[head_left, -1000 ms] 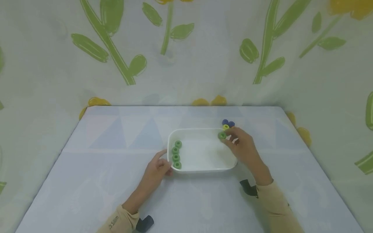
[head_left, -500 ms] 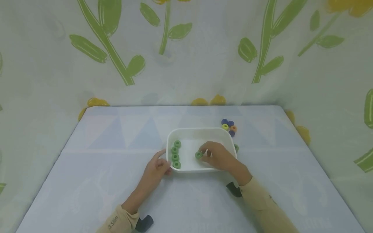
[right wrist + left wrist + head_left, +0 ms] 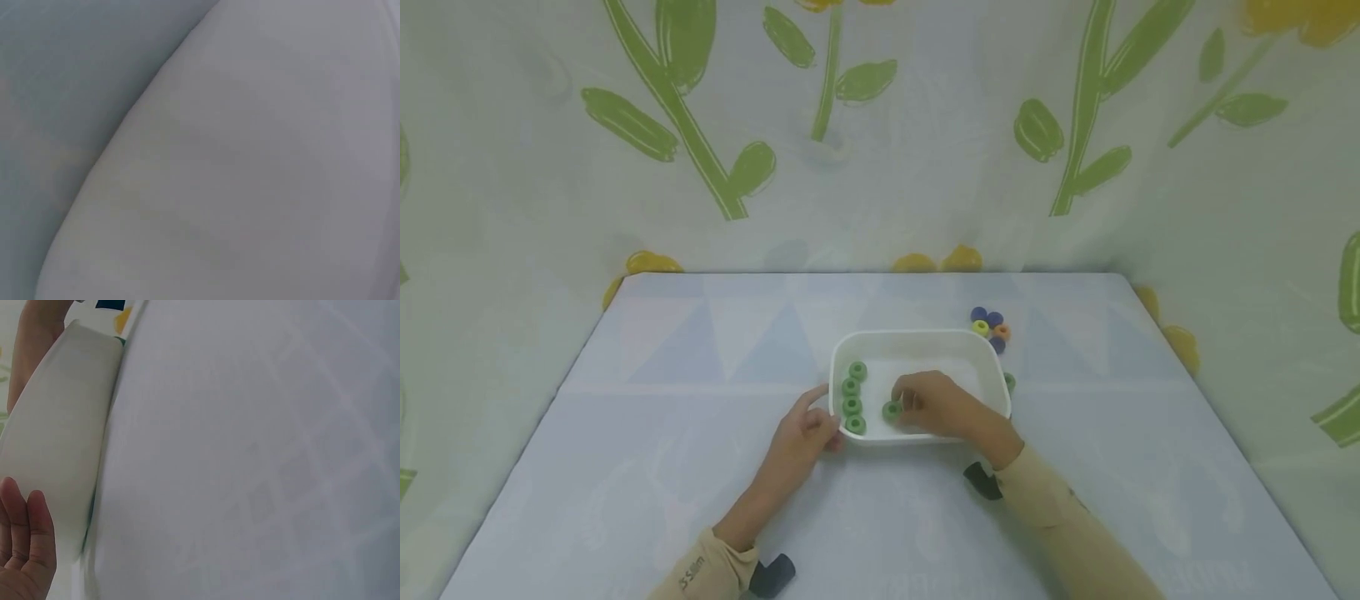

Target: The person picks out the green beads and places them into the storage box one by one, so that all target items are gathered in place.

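My right hand reaches into a white rectangular tray and pinches a green ring-shaped bead between thumb and fingertips, low over the tray's floor. Several like green beads stand in a column along the tray's left wall. At the near left corner, my left hand holds the tray, index finger along its left side and thumb at the rim. In the left wrist view, fingers of that hand lie against the tray's outer wall. Only the tray's pale surface fills most of the right wrist view.
Behind the tray's far right corner lie blue beads, a yellow bead and an orange bead. Another green bead is partly hidden beyond the right wall. A flower-patterned cloth rises behind the table.
From the tray's far right corner, my right hand has carried the green bead left and nearer, down into the tray. The left hand and tray stay put.
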The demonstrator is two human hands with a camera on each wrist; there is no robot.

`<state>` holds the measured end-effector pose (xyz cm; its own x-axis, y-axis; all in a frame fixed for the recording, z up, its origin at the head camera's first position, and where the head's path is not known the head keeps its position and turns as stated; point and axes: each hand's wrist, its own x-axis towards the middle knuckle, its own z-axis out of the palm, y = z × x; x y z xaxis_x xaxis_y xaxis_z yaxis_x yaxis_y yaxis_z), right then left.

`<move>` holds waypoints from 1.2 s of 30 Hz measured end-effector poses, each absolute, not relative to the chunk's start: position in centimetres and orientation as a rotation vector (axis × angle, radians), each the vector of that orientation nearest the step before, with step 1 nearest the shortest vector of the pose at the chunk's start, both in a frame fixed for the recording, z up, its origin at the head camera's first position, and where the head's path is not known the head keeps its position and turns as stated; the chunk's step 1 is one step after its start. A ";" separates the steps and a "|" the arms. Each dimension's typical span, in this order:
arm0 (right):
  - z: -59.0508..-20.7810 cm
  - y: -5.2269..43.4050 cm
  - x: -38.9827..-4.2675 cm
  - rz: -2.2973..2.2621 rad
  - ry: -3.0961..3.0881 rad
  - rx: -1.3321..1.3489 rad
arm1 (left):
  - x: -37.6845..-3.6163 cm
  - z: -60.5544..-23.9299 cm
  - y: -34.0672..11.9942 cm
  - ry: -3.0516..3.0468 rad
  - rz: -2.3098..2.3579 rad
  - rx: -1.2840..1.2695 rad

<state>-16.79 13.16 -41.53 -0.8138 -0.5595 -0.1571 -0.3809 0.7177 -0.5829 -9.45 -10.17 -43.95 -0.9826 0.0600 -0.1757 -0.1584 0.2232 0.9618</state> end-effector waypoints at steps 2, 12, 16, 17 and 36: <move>-41.5 12.7 -16.7 -0.785 2.581 -0.733 | -9.5 -44.0 -10.2 2.312 1.858 -0.092; -41.4 11.3 -16.4 -0.772 2.514 -0.710 | -9.4 -44.0 -10.3 2.296 1.891 -0.075; -41.3 11.2 -16.4 -0.778 2.502 -0.749 | -9.4 -44.1 -10.3 2.299 1.886 -0.080; -41.3 11.1 -16.4 -0.784 2.502 -0.768 | -9.4 -44.2 -10.3 2.301 1.885 -0.079; -41.5 10.9 -16.5 -0.828 2.514 -0.773 | -9.5 -44.1 -10.2 2.306 1.869 -0.080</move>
